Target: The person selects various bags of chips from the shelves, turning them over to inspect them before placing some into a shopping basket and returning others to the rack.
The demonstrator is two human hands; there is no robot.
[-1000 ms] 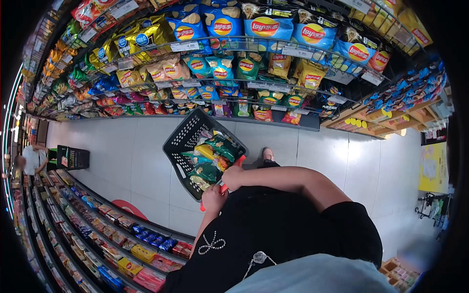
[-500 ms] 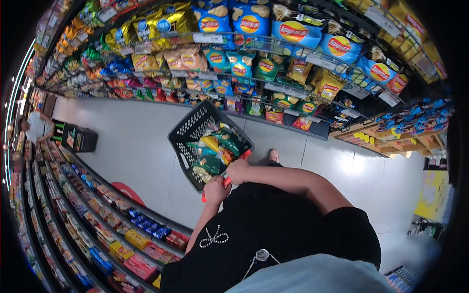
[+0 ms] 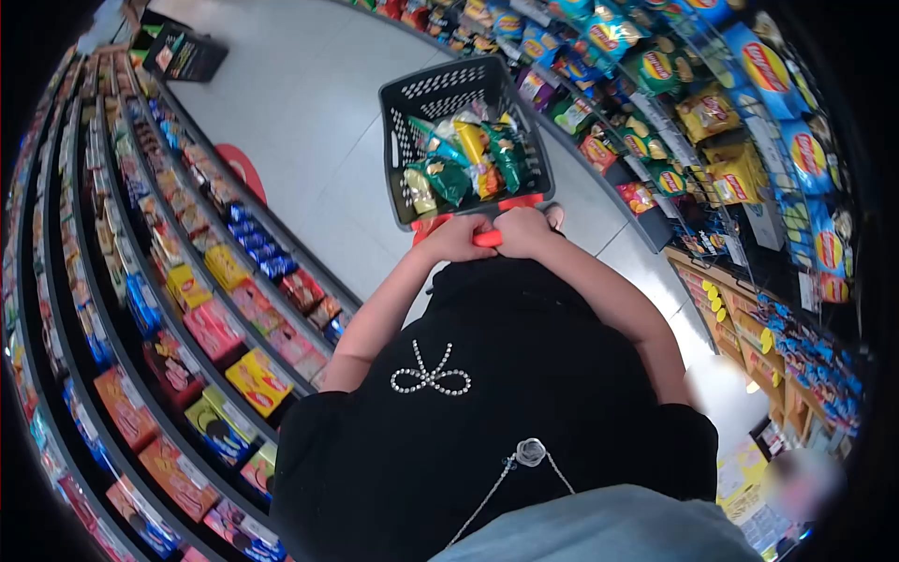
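Note:
My left hand (image 3: 456, 238) and my right hand (image 3: 523, 232) are closed side by side around the red handle (image 3: 488, 239) of a dark grey shopping basket (image 3: 449, 82). The basket is just ahead of me, low over the floor, and has perforated walls. Inside lie several snack bags: a dark green bag (image 3: 448, 180), a yellow bag (image 3: 476, 148) and another green bag (image 3: 508, 157) among them. Pale packets are partly hidden beneath and beside these.
Shelves of boxed and packaged snacks (image 3: 225, 267) run along my left. Racks of chip bags (image 3: 655, 70) line the right, with a wooden display (image 3: 721, 309) nearer me. A black box-like stand (image 3: 185, 52) is on the grey tiled floor (image 3: 309, 84) farther up the aisle.
My view has turned, so the chip racks sit farther right and the left shelves fill more of it. The basket appears higher and straighter ahead. Both hands keep hold of the handle.

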